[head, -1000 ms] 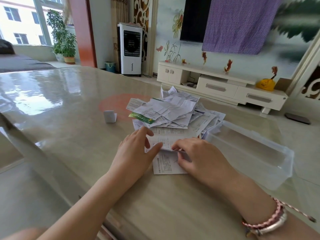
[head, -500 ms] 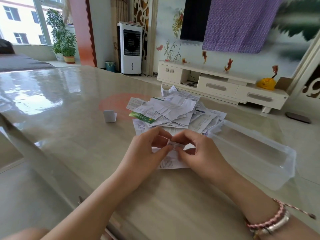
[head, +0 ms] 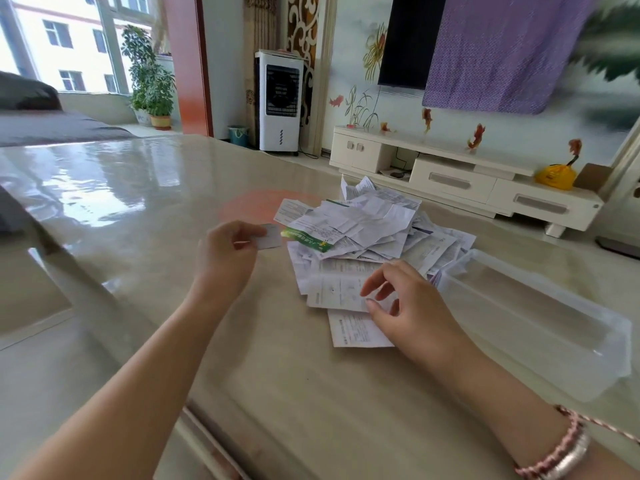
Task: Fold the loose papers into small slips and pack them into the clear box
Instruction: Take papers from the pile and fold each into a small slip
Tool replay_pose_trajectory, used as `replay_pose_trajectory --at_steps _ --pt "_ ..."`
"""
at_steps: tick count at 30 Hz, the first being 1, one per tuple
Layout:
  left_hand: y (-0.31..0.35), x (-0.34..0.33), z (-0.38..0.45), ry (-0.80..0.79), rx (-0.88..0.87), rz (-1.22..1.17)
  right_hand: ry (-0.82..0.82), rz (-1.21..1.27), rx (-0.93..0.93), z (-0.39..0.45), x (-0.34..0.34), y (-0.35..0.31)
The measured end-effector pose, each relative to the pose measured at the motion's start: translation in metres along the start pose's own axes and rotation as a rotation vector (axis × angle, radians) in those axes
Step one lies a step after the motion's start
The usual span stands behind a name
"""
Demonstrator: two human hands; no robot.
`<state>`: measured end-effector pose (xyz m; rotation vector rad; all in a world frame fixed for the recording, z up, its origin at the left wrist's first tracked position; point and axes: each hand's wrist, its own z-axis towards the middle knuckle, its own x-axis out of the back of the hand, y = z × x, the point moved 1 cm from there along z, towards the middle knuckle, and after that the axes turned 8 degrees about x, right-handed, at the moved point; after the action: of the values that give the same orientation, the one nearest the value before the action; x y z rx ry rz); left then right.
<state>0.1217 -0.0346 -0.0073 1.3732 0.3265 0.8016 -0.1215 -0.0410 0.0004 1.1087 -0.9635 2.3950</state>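
A small folded slip (head: pixel 268 237) is pinched between the thumb and curled fingers of the left hand (head: pixel 227 252), which is raised just left of the pile of loose papers (head: pixel 367 233); the slip's free end points toward the pile. Whether a second slip lies beneath the held one cannot be told.

The right hand (head: pixel 412 306) is held over the near edge of the pile, its fingers loosely spread and slightly bent, nothing gripped. Its fingertips (head: pixel 369 301) hover at or touch a printed sheet (head: pixel 334 289) that lies flat at the pile's near side; actual contact cannot be told. A second printed sheet (head: pixel 356 329) is seen partly under that hand, nearer the person than the pile. A pink braided bracelet and a silver bangle (head: pixel 561 452) are worn on the right wrist.

A green-banded leaflet (head: pixel 306 240) lies on the left side of the pile. The clear box (head: pixel 540 327) stands open just right of the pile, touching or nearly touching its right edge, with no slips visible inside. All rests on a glossy beige table (head: pixel 138 209).
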Motion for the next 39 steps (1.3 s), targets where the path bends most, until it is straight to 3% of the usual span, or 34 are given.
replay_pose_trajectory --at_steps 6,14,20,25,31,35,39 --pt "-0.014 0.008 0.021 0.01 0.117 -0.018 -0.07 -0.063 0.039 0.004 -0.01 -0.006" --pt "-0.02 -0.01 0.035 -0.038 0.044 0.548 -0.114 -0.126 0.027 0.011 0.0 -0.011" --pt "-0.019 -0.013 0.031 -0.064 0.039 0.708 -0.174 -0.237 -0.023 0.035 0.004 -0.013" --pt "-0.011 -0.007 0.017 -0.078 0.02 0.655 -0.204 -0.267 -0.161 0.069 -0.003 0.005" --pt "0.0 -0.005 0.0 -0.123 -0.016 0.61 -0.452 -0.374 -0.281 0.074 -0.02 0.023" --pt "0.004 -0.012 -0.015 -0.164 -0.09 0.525 -0.431 -0.422 -0.175 0.067 -0.02 0.021" --pt "0.007 -0.018 -0.031 -0.202 -0.173 0.478 -0.245 -0.302 0.022 0.041 0.0 0.005"
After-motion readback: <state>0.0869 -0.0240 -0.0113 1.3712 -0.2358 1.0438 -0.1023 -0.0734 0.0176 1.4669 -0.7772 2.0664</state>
